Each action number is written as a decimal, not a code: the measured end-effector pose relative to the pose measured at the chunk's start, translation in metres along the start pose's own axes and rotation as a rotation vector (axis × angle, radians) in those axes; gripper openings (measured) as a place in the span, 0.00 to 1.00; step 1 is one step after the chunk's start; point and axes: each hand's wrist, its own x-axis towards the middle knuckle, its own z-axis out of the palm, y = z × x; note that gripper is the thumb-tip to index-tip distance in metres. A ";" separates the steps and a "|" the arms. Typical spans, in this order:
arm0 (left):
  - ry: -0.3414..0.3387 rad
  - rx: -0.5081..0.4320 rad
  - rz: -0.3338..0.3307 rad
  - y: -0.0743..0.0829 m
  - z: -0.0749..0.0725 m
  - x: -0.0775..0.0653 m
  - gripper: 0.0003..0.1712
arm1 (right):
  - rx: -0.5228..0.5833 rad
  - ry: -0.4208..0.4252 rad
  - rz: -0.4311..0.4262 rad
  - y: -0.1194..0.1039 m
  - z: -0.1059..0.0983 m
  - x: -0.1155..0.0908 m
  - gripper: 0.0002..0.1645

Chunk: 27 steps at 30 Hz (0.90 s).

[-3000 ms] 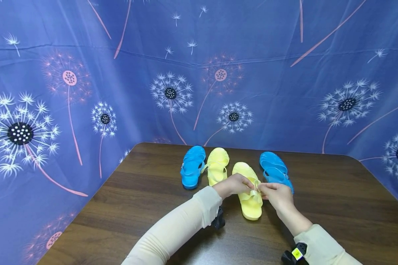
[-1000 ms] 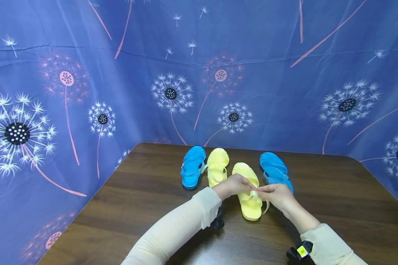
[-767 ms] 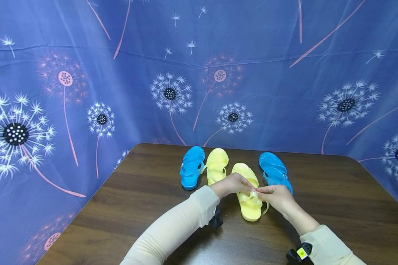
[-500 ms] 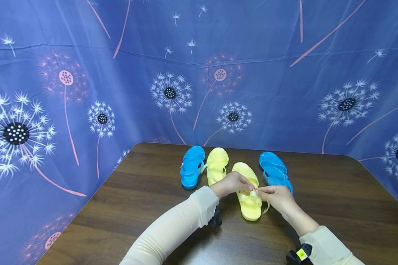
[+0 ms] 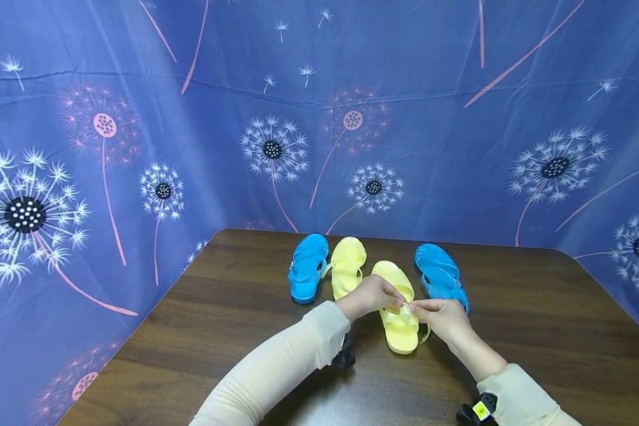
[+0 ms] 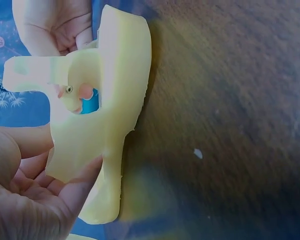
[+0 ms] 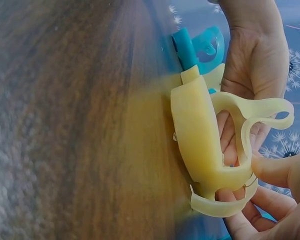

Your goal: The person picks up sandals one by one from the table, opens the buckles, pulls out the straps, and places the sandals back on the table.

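A yellow jelly sandal stands upright on the table, toe pointing away from me. Over its ankle part, my left hand pinches the upper from the left side. From the right, my right hand pinches the thin ankle strap between thumb and fingers. Both sets of fingertips meet at the strap. In the right wrist view the strap's loose end curves out beyond the right fingers. A small round metal stud shows on the upper in the left wrist view.
To the left lie the other yellow sandal, its heel hidden by my left hand, and a blue sandal. A second blue sandal lies behind my right hand. The wooden table backs onto a blue dandelion-print cloth.
Three seconds ago the strap stood as a raised loop between my hands; since one second ago its end hangs at the sandal's right side. My hands have barely moved in the last second.
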 end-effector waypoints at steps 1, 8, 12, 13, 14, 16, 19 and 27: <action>0.007 -0.007 -0.004 0.000 0.000 0.000 0.05 | 0.002 0.003 0.000 0.000 0.000 0.000 0.22; 0.027 -0.056 -0.010 -0.002 -0.002 -0.001 0.05 | -0.011 0.014 0.004 0.001 0.001 0.000 0.22; 0.051 -0.035 -0.035 -0.003 -0.005 -0.003 0.05 | -0.006 0.012 -0.001 0.003 0.002 0.001 0.23; 0.058 -0.025 -0.044 -0.003 -0.006 -0.004 0.05 | -0.008 0.010 -0.002 0.003 0.003 0.001 0.23; 0.063 -0.018 -0.052 -0.004 -0.007 -0.004 0.05 | -0.008 0.010 -0.002 0.003 0.003 0.001 0.23; 0.068 -0.007 -0.059 -0.005 -0.008 -0.005 0.05 | -0.009 0.011 0.002 0.004 0.004 0.001 0.23; 0.064 0.003 -0.046 -0.007 -0.008 -0.006 0.05 | -0.011 0.018 0.015 0.004 0.003 0.000 0.24; 0.016 0.139 0.088 -0.004 -0.010 -0.003 0.06 | 0.000 0.013 0.013 0.003 0.001 -0.001 0.24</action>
